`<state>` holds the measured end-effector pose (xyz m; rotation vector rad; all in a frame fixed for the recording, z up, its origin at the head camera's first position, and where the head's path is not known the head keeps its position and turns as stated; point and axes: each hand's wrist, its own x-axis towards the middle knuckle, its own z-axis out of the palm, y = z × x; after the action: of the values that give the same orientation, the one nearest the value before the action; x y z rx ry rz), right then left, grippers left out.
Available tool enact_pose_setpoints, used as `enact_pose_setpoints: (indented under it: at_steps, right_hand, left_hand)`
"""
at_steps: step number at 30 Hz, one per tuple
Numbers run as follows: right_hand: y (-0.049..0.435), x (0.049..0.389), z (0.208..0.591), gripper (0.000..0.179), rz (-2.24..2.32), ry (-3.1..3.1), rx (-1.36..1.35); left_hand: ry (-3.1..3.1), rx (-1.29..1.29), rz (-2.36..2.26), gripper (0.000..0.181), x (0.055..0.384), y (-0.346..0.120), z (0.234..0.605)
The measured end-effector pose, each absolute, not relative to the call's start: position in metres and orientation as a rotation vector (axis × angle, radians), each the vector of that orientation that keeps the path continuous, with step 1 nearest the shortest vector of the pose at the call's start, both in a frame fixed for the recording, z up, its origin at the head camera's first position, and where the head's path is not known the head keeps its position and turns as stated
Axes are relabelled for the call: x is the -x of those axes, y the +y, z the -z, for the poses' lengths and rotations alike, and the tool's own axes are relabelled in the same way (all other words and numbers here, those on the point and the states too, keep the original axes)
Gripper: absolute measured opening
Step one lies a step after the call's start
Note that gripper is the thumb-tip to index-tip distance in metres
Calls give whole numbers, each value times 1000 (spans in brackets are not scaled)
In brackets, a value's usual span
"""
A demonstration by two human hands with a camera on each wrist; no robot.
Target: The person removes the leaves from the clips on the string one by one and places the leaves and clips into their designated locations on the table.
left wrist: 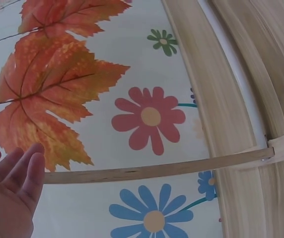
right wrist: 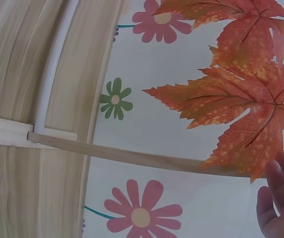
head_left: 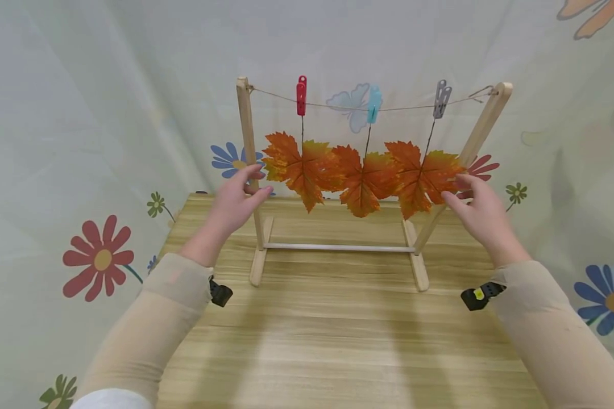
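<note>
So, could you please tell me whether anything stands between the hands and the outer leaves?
Nothing visible does: the left hand appears close beside the leftmost leaf, the right hand beside the rightmost leaf, with the wooden posts behind them.

Comes to three leaves [head_left: 363,183], three pegs [head_left: 373,106], one string [head_left: 404,108], one rack [head_left: 337,247], two grips [head_left: 239,200], two cameras [head_left: 474,297] and one table [head_left: 337,341].

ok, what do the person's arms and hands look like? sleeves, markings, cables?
The left hand and right hand are ungloved. The left sleeve and right sleeve are beige, with white cloth at the left one's lower end. Each wrist carries a small black box: the left box looks plain, the right box has a yellow patch. No cables visible.
</note>
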<state>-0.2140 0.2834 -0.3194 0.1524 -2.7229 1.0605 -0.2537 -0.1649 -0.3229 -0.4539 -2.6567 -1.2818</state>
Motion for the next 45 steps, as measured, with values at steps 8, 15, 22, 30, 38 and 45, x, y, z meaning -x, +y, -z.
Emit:
enact_pose_setpoints:
  at_steps: [8, 15, 22, 30, 38, 45]
  right_hand:
    - [276, 220, 313, 63, -1045, -2722, -148]
    - [267, 223, 309, 62, -1106, -2708, -141]
    - [267, 225, 306, 58, -1243, -2659, -87]
    - [262, 229, 301, 57, -1280, -2646, -79]
    - [253, 232, 292, 59, -1333, -2660, -69]
    - [244, 235, 286, 54, -1354, -2649, -131]
  left_hand:
    - [-2640, 433, 1376, 64, 259, -149, 314]
    - [-2603, 423, 1477, 59, 259, -140, 309]
    - [-2588, 397, 1501, 59, 262, -136, 307]
    - [-2580, 374, 1504, 55, 262, -133, 304]
    - [-2580, 390, 1537, 56, 264, -130, 300]
    - [-2565, 392, 1559, 52, 266, -123, 292]
